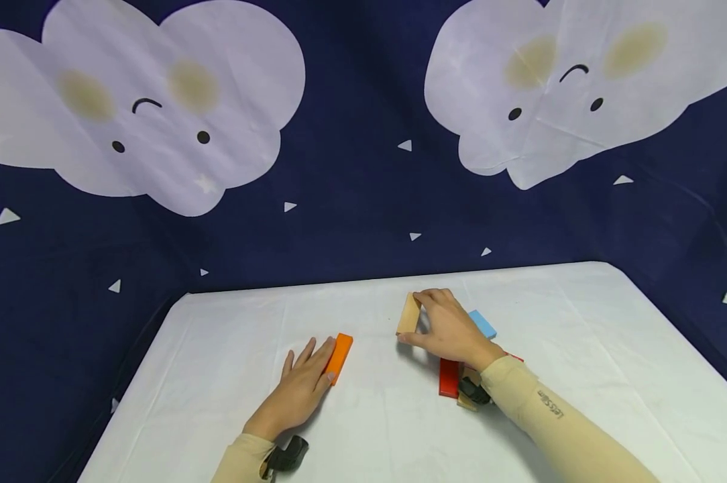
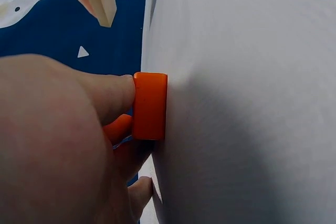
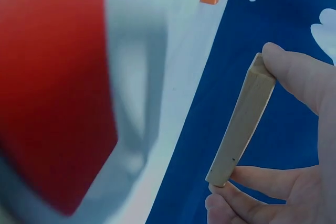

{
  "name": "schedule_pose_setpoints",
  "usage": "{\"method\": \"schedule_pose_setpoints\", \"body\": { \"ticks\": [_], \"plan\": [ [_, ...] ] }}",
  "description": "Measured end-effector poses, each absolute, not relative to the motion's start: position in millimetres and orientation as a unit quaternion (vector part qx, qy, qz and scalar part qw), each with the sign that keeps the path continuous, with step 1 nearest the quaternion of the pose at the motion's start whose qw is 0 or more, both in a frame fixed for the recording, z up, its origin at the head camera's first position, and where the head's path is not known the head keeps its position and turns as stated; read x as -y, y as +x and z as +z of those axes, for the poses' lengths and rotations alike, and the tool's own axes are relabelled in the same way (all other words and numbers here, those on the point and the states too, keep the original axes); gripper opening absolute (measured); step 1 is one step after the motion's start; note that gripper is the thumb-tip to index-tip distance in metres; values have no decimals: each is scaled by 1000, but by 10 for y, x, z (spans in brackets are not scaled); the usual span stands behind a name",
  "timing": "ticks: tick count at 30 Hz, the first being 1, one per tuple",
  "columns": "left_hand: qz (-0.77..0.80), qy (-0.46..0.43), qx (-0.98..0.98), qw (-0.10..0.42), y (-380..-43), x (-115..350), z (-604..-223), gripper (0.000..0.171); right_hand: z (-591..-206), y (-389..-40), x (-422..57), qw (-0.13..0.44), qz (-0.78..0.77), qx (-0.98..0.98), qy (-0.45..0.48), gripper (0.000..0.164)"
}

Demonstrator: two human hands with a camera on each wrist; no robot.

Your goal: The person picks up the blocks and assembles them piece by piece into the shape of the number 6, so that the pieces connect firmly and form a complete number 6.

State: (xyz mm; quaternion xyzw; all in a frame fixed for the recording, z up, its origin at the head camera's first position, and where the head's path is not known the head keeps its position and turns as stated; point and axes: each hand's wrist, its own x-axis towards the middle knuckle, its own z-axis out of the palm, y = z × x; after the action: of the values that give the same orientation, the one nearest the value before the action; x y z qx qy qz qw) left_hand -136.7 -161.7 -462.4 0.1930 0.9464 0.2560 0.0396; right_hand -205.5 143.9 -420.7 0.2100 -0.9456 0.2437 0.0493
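My right fingers (image 1: 431, 299) pinch the wood block (image 1: 408, 315) above the far worktop (image 1: 339, 305); slacken, it could drop; swing low, the red block (image 1: 449, 380) may shift! My left fingers (image 1: 322, 355) grip the orange block (image 1: 341, 355), left.

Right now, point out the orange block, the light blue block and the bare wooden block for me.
Orange block (image 2: 150, 106): left wrist view, on its end face.
Light blue block (image 1: 483, 324): head view, on its visible top.
Bare wooden block (image 3: 243, 121): right wrist view, on its long face.
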Motion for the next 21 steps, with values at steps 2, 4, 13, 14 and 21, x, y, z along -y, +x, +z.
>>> {"method": "schedule_pose_setpoints", "body": {
  "ticks": [2,4,13,14,21],
  "plan": [
    [256,194,-946,40,-1368,1616,-4622,57,-4196,-2058,-1399,45,245,946,206,89],
    [257,196,-945,41,-1373,1613,-4619,57,-4191,-2059,-1371,41,243,948,201,89],
    [257,194,-946,41,-1373,1610,-4609,57,-4196,-2091,-1231,47,250,948,192,90],
    [257,194,-946,42,-1372,1612,-4608,57,-4198,-2093,-1211,49,252,947,192,89],
    [258,191,-946,41,-1365,1627,-4611,58,-4231,-2117,-1071,48,251,950,180,89]
  ]
}}
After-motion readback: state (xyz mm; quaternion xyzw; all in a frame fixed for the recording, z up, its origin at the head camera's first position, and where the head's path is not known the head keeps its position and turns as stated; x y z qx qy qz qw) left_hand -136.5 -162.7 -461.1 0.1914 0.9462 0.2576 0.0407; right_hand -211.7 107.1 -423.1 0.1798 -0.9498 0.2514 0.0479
